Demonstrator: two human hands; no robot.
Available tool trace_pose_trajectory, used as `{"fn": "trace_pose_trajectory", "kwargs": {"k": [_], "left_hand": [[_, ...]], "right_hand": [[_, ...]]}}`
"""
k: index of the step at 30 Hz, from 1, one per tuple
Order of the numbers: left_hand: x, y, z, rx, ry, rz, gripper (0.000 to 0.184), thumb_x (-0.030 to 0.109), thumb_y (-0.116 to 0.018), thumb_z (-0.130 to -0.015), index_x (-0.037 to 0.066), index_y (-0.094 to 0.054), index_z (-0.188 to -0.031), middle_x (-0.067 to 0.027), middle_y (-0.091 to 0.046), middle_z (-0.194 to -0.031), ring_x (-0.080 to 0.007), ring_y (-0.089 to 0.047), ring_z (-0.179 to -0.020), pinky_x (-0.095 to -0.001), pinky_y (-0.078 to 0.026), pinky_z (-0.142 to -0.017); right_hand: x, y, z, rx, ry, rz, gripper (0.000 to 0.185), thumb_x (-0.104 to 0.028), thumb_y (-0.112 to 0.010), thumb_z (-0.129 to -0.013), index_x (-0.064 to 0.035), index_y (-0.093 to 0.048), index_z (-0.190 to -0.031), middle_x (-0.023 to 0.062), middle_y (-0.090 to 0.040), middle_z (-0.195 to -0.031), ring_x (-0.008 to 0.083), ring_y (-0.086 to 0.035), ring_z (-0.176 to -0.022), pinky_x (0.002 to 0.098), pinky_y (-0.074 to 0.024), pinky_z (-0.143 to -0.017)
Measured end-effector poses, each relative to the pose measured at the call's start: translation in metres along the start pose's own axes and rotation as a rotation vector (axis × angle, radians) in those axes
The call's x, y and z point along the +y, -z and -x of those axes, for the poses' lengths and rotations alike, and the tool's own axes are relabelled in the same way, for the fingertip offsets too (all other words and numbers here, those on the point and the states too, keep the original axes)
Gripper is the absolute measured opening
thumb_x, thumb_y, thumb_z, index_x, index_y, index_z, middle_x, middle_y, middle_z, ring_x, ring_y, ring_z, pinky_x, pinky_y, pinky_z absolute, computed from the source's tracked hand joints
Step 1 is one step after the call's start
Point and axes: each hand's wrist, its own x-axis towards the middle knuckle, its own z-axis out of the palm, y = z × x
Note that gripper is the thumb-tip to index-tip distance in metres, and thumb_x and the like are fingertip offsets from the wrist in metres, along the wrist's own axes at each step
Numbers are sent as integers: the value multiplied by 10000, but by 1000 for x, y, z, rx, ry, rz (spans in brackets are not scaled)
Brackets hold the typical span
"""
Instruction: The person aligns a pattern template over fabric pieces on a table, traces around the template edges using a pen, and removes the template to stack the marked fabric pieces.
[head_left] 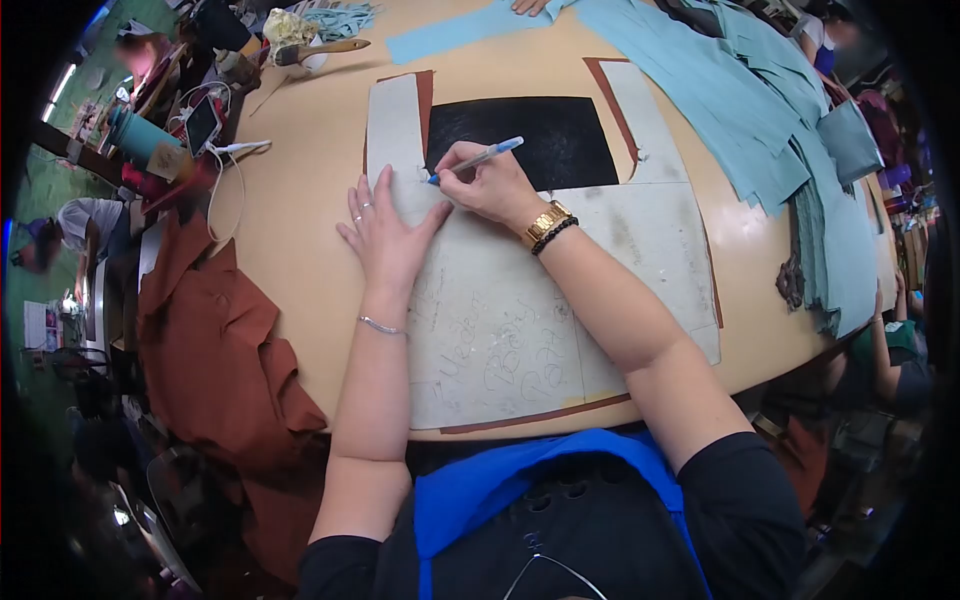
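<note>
My right hand (492,186) grips a blue-capped ballpoint pen (497,149), its tip at the inner edge of a pale grey pattern template (500,300). Handwriting and scuff marks cover the template, which has two upright strips at its far side. Spread flat on its left part is my left hand (388,222), fingers apart. Beneath the template lies reddish-brown sheet material (610,100), showing as a thin border along several edges. Between the two strips sits a black rectangular piece (525,135), partly hidden by my right hand.
Light blue sheets (720,110) are piled at the right, with another blue strip (455,35) at the back beside another person's hand (530,6). Brown material (215,335) drapes over the left edge. A brush (325,50), a phone (202,122) and a white cable (240,147) lie at left.
</note>
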Motion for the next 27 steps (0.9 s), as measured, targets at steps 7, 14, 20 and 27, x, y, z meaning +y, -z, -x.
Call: {"fn": "trace_pose_trajectory", "kwargs": {"k": [7,14,20,27], "left_hand": [[-14,-9,-6,164,1,423,882,404,-766,-798,46,-326,-1473,-149,-471,-1409,-300,-422,-1331,-671,-101,-1113],[-21,-9,-14,184,73,1417,419,367,-457,-997,-18,-619,-1032,-79,-620,-1139,-193,-562,-1005,-379,-340,-1016],[-40,-17,-15,66,-3,1501,714,532,-160,-1001,37,-502,-615,-84,-584,-877,-185,-467,-899,-307,-347,-901],[-40,-17,-15,74,-28,1393,757,532,-130,-998,31,-513,-579,-102,-598,-886,-213,-494,-912,-327,-363,-902]], "right_hand": [[10,2,-2,84,-114,-198,137,-134,-660,-862,-19,-658,-936,65,-714,-846,112,-666,-781,252,-522,-700],[10,0,-2,181,-123,-315,124,-144,-665,-864,-23,-666,-894,32,-676,-739,49,-617,-651,225,-495,-581],[2,1,2,69,-50,-198,121,-135,-649,-846,-14,-645,-838,24,-647,-681,52,-583,-601,228,-472,-554],[0,-2,2,5,48,-77,126,-134,-660,-821,-12,-656,-854,87,-686,-706,155,-669,-657,279,-527,-635]]}}
